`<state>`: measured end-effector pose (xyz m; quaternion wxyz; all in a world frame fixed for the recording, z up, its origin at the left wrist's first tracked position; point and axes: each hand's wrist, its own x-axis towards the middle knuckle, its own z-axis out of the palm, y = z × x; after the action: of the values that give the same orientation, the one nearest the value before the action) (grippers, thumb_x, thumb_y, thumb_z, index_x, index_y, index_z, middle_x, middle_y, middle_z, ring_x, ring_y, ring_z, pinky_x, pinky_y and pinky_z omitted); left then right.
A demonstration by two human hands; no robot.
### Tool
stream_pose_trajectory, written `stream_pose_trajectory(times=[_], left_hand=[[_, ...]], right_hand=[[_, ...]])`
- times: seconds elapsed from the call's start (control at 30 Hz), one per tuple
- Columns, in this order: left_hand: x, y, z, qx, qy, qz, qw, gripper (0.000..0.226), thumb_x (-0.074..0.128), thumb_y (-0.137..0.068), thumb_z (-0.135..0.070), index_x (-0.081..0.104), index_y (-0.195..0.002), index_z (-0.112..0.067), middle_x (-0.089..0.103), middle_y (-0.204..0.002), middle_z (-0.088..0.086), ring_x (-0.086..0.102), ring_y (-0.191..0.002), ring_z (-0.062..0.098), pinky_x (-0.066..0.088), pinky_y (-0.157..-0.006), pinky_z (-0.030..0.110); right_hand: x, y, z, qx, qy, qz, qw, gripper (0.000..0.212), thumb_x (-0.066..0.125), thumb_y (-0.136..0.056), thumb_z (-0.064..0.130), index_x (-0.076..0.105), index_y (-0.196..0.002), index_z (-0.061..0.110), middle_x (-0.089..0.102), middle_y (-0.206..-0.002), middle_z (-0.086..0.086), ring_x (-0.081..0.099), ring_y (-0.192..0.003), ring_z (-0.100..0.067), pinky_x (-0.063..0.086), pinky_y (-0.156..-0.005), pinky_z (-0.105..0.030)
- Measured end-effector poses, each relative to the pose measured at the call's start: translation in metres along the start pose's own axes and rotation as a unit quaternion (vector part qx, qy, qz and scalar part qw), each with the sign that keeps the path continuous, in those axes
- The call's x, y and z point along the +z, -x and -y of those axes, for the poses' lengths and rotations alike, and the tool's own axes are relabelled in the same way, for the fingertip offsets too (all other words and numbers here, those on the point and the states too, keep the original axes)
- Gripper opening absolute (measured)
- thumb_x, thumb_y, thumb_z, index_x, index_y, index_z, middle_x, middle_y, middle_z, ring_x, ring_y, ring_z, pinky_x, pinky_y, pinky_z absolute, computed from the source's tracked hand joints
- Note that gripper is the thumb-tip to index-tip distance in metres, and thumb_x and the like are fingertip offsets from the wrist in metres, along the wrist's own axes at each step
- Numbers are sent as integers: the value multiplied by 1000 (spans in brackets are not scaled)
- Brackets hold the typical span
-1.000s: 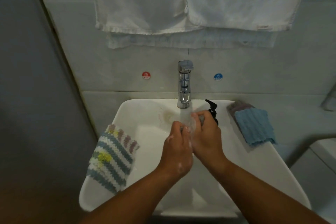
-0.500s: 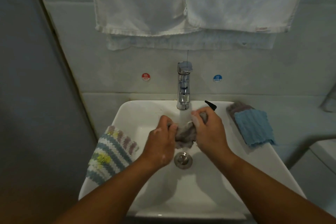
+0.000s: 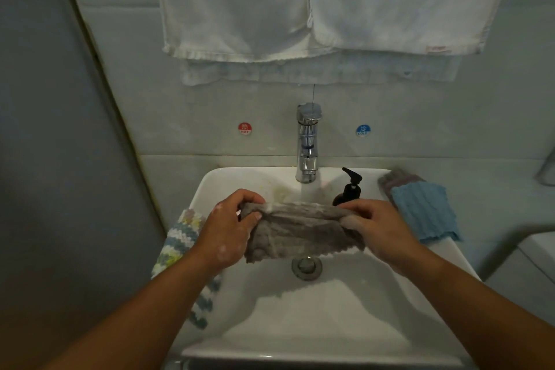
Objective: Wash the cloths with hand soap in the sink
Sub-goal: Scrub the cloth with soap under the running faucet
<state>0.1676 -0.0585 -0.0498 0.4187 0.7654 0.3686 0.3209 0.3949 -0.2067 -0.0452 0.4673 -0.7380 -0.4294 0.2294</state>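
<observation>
Draping over the left rim of the sink, left of centre in the frame, a striped cloth lies beside the left grip, which pinches the left end of a grey cloth. That cloth is stretched mid-frame above the drain, with water from the tap striking its upper edge. The right grip clasps its right end, in front of a dark soap bottle. A blue cloth lies on the right rim.

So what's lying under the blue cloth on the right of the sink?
A greyish-mauve cloth shows past the far edge of the blue cloth; the rest of it is covered.
</observation>
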Motion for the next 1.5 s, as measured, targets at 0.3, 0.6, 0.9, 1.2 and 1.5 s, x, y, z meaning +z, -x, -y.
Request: stream_pose_trajectory(times=[0.3, 0.6, 0.9, 1.2, 1.5], left_hand=[[-5, 2, 2, -27, -20, 6, 999, 23, 72, -92, -11, 68, -99, -33, 69, -104, -10, 64, -97, 9, 52, -77, 12], [35, 14, -26, -43, 119, 16, 992, 26, 77, -86, -4, 72, -100, -25, 73, -101, -7, 69, -96, 16, 62, -84, 36], [48, 18, -30, -39, 152, 22, 987, 49, 82, -81, -7, 58, -116, -32, 72, -105, -3, 72, -91, 18, 62, -86, 42], [52, 20, -23, -112, 236, 67, 963, 46, 54, -96, -58, 47, -137, -39, 66, -128, 1, 67, -111, 20, 59, -90, 41], [64, 19, -24, -41, 151, -19, 988, 11, 61, -98, -40, 58, -109, -41, 69, -105, -1, 72, -91, 19, 64, -72, 39]], right_hand=[[1, -5, -3, 70, -120, -46, 989, 11, 82, -77, 10, 75, -83, 16, 74, -81, -6, 71, -82, -24, 54, -71, -35], [44, 2, 16, 50, -108, -61, 991, 17, 80, -80, 20, 66, -89, 17, 72, -81, -2, 68, -77, -18, 51, -64, -30], [61, 11, 34, 47, -132, -66, 988, 39, 87, -74, 35, 59, -100, 25, 71, -97, 0, 70, -90, -15, 60, -82, -36], [51, 11, 50, 52, -393, 4, 918, 44, 57, -93, -4, 60, -133, 15, 71, -114, -10, 73, -97, -24, 61, -83, -38], [63, 17, 46, 48, -278, -25, 959, 13, 53, -99, 12, 63, -105, 17, 70, -97, -10, 71, -89, -25, 63, -72, -39]])
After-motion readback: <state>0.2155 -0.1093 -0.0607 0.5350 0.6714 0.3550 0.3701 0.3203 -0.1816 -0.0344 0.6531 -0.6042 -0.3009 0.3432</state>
